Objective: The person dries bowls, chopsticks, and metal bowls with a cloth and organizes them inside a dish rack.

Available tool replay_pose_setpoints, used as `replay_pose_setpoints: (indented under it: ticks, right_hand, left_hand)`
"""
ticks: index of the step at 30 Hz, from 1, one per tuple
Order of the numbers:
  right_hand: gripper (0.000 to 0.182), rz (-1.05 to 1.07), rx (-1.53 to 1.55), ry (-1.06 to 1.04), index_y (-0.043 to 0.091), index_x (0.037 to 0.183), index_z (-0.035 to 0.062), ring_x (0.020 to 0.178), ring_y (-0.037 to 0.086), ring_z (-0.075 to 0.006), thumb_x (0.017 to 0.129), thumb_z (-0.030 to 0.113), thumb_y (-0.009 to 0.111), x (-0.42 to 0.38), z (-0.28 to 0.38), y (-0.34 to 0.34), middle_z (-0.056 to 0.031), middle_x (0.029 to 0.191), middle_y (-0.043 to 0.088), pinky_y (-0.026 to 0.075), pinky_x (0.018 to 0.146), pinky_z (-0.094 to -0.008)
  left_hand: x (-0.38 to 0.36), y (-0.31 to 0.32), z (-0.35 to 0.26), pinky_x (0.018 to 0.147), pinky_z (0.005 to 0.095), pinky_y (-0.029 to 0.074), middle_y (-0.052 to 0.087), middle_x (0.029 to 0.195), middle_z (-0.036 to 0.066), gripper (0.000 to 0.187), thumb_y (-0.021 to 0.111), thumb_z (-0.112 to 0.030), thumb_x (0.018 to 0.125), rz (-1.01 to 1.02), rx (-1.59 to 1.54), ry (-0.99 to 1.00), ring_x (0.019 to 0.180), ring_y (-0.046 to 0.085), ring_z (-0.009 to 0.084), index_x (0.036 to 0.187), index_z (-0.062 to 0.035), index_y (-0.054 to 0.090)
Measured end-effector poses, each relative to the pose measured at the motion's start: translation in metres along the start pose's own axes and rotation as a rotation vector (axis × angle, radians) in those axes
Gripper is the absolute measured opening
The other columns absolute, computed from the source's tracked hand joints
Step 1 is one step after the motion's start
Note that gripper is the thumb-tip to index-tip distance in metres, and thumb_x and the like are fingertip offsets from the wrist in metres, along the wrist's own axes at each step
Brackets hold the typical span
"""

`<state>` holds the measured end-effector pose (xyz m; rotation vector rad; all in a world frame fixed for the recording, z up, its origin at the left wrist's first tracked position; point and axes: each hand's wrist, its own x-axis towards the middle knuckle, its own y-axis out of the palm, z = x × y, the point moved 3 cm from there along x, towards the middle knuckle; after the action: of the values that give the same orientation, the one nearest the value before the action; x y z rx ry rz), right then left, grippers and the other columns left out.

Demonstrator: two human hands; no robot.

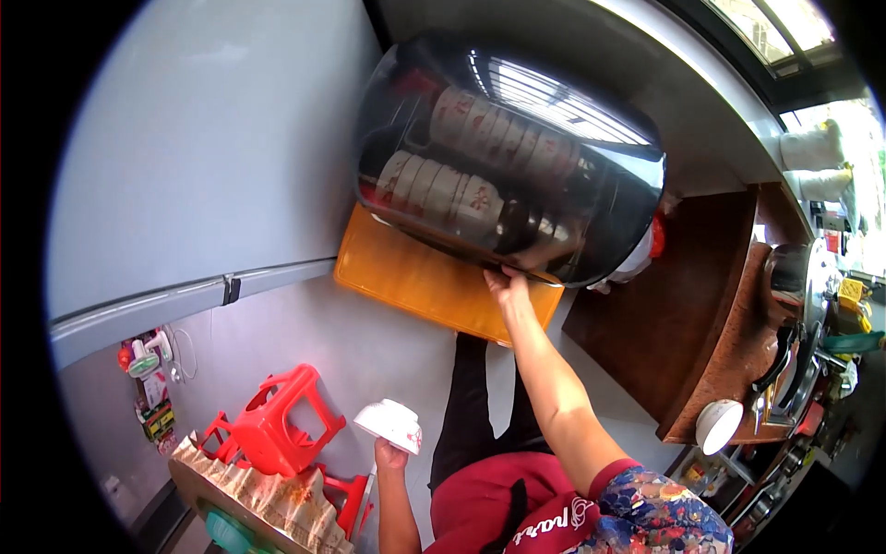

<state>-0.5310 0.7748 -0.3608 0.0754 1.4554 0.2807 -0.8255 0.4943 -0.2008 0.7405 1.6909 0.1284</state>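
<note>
Bowls (pixel 438 192) stand in two rows behind the dark see-through lid (pixel 554 198) of a rounded dish box. My right hand (pixel 507 284) is at the lid's lower edge, its fingers bent against the rim. Lower down, my left hand (pixel 390 454) grips a white patterned bowl (pixel 391 423) from below. Under the dish box is an orange-yellow surface (pixel 415 277).
Red plastic stools (pixel 286 420) stand at the lower left, beside a table with a patterned cover (pixel 268 489). On the right, a brown counter (pixel 729 342) holds a white bowl (pixel 719 426), pans and utensils. A grey-white wall fills the upper left.
</note>
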Motion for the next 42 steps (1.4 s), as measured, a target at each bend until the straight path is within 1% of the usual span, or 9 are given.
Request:
replay_pose_setpoints:
  ticks: [7,13,16,22,26,32,37,39,42]
  right_hand:
    - [0.034,-0.059,0.025,0.092,0.051,0.109,-0.001,0.1,0.059,-0.0363,0.081,0.015,0.042,-0.049,0.014,0.009,-0.0193,0.11,0.06,0.053,0.083,-0.0473]
    - [0.034,0.431,-0.111,0.021,0.055,0.106,-0.0044,0.084,0.065,-0.0372,0.079,0.014,0.047,-0.179,0.052,0.03,-0.0218,0.101,0.064,0.057,0.056,-0.0324]
    - [0.023,0.554,-0.257,-0.177,0.058,0.096,0.0019,0.084,0.067,-0.0309,0.08,0.018,0.052,-0.227,0.093,0.08,-0.02,0.096,0.066,0.056,0.056,-0.031]
    - [0.035,0.591,-0.268,-0.369,0.053,0.103,0.0071,0.082,0.067,-0.0294,0.081,0.035,0.058,-0.256,0.161,0.188,-0.0204,0.09,0.063,0.056,0.062,-0.0345]
    - [0.042,0.545,-0.341,-0.335,0.05,0.105,0.0064,0.074,0.066,-0.0291,0.076,0.035,0.062,-0.255,0.186,0.217,-0.0174,0.084,0.064,0.056,0.059,-0.038]
    - [0.064,0.753,-0.823,-0.085,0.05,0.121,0.0048,0.066,0.065,-0.0201,0.082,0.054,0.06,-0.291,0.207,0.19,-0.0112,0.089,0.064,0.053,0.054,-0.0287]
    - [0.022,0.639,-1.022,-1.18,0.061,0.099,0.0031,0.054,0.06,-0.0138,0.084,0.018,0.063,-0.372,0.345,0.187,-0.0061,0.08,0.062,0.047,0.044,-0.0257]
    - [0.023,0.13,-1.029,-1.833,0.061,0.096,0.0025,0.062,0.061,-0.0197,0.076,0.014,0.066,-0.395,0.431,0.198,-0.0102,0.08,0.059,0.05,0.057,-0.0333]
    - [0.062,-0.528,-0.981,-2.251,0.048,0.118,0.0002,0.099,0.05,-0.0371,0.069,0.026,0.076,-0.435,0.529,0.21,-0.0219,0.112,0.043,0.045,0.084,-0.0431]
  left_hand:
    - [0.013,0.009,-0.01,0.091,0.0455,0.048,0.049,0.132,0.015,0.048,0.053,-0.014,0.085,0.057,0.037,-0.024,0.115,0.052,0.0294,0.132,-0.0069,0.044]
    - [0.029,0.067,-0.014,0.059,0.0458,0.053,0.062,0.105,0.012,0.048,0.059,-0.019,0.082,0.311,0.03,-0.236,0.081,0.063,0.0296,0.127,-0.0059,0.049]
    - [0.042,0.074,-0.012,0.084,0.0512,0.051,0.057,0.117,0.013,0.064,0.068,-0.01,0.066,0.083,0.057,-0.112,0.106,0.056,0.034,0.126,-0.0045,0.047]
    - [0.057,0.104,0.004,0.076,0.0558,0.052,0.057,0.115,0.016,0.058,0.064,-0.011,0.072,0.078,0.153,-0.122,0.1,0.059,0.037,0.126,-0.0053,0.045]
    - [0.069,0.112,0.016,0.073,0.0551,0.052,0.059,0.11,0.017,0.046,0.053,-0.011,0.078,0.411,0.134,-0.354,0.096,0.06,0.0358,0.124,-0.0017,0.047]
    - [0.061,0.161,0.05,0.087,0.0501,0.049,0.059,0.114,0.014,0.042,0.046,-0.008,0.081,0.098,0.208,-0.13,0.103,0.058,0.0338,0.123,-0.0025,0.049]
    - [0.066,0.18,0.074,0.087,0.0501,0.048,0.058,0.115,0.015,0.047,0.049,-0.005,0.078,0.148,0.104,-0.188,0.105,0.057,0.0343,0.125,-0.0031,0.048]
    - [0.062,0.189,0.084,0.087,0.0499,0.049,0.058,0.114,0.015,0.05,0.05,-0.002,0.074,0.152,0.154,-0.158,0.105,0.056,0.0344,0.124,-0.0032,0.048]
    - [0.058,0.196,0.096,0.088,0.0498,0.048,0.057,0.114,0.015,0.057,0.049,0.002,0.067,0.156,0.16,-0.126,0.107,0.055,0.0343,0.124,-0.0032,0.048]
